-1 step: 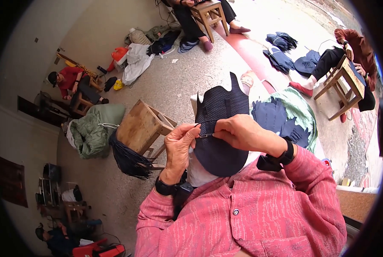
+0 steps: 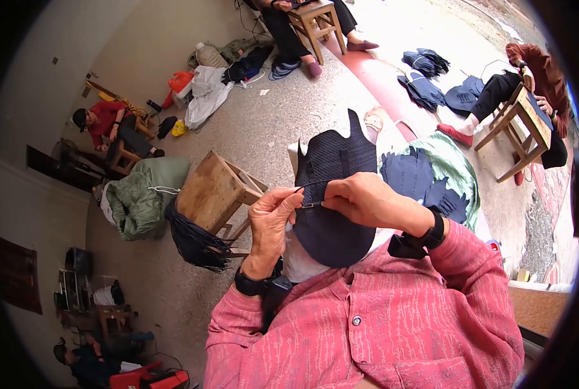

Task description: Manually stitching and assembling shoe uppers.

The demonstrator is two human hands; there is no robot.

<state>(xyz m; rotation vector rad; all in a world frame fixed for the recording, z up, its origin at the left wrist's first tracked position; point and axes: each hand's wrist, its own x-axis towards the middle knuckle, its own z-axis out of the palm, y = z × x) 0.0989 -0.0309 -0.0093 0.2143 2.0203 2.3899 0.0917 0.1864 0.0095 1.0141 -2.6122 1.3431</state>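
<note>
A dark mesh fabric piece, rounded at the near end and with narrow tabs at the far end, lies across my lap. Above it, my left hand pinches one end of a thin dark strap between thumb and fingers. My right hand is closed on the same strap from the other side, its fingertips bent inward. Between the two hands shows a small buckle-like piece, too small to make out fully. Part of the strap is hidden behind my fingers.
At my left stands a wooden stool with a bundle of dark straps hanging off it. Navy cut pieces lie on a green cloth to my right. Several people sit around the room, one at a small wooden stool.
</note>
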